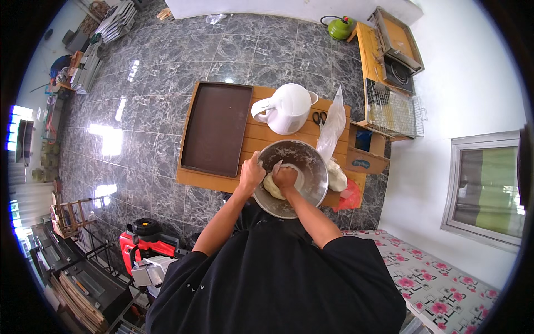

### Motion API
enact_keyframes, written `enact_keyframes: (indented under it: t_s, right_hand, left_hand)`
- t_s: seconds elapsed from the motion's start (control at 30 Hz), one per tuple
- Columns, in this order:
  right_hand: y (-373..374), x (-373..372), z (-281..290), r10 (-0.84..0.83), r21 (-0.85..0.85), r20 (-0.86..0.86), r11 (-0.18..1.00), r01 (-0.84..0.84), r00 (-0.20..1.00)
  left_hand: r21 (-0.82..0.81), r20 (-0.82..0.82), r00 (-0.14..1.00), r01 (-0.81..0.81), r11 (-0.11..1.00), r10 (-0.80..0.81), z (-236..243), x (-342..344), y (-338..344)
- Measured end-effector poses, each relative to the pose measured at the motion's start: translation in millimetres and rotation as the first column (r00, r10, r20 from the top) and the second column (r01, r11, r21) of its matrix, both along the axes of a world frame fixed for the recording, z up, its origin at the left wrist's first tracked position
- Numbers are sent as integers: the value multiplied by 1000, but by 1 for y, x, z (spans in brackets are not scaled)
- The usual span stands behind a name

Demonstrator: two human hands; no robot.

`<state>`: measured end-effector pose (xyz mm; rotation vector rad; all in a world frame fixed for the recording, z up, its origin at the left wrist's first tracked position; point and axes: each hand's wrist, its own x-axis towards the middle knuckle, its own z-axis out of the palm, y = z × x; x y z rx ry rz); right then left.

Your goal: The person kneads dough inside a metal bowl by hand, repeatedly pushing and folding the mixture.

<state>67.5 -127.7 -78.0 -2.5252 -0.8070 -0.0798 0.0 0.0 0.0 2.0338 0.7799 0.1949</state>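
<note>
A wide metal mixing bowl (320, 192) stands at the near edge of the wooden table, its inner wall smeared with flour and dough. My left hand (253, 172) grips the bowl's left rim. Inside the bowl, my right hand (286, 178) is closed and pressed against a pale lump of dough (272, 188). A small light pinkish piece shows beside that hand; I cannot tell whether it is a finger or a tool. Loose white flour lies to the right of the dough. The fingers of the right hand are partly hidden from above.
On the wooden table (261, 146) are a dark baking tray (217, 131), a white jug (290, 108), black scissors (319, 118), a clear plastic bag (332, 125), a white bag (336, 177) and a red plastic bag (349, 196). A cardboard box (367, 161) and wire cage (389, 111) stand right.
</note>
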Motion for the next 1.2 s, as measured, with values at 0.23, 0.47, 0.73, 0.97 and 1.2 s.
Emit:
enact_keyframes:
  t_s: [0.23,0.47,0.73,0.97,1.2]
  right_hand:
    - [9,18,11,-72,21,-162,997,76,984]
    - [2,56,68,123,-85,-853,926,-369,506]
    - [-8,-1,80,223,-92,-288,961,-259,931]
    - [-16,0,72,399,-47,-229,906,-420,888]
    - [-10,-14,55,412,30,-281,907,-421,867]
  left_hand:
    - [58,22,1000,3,998,-5,0,3,1]
    - [43,2,1000,27,999,-27,-8,1,8]
    - [114,-41,979,204,972,-200,-13,14,41]
    - [149,-212,942,295,944,-261,24,26,32]
    - [6,39,996,80,997,-80,5,11,41]
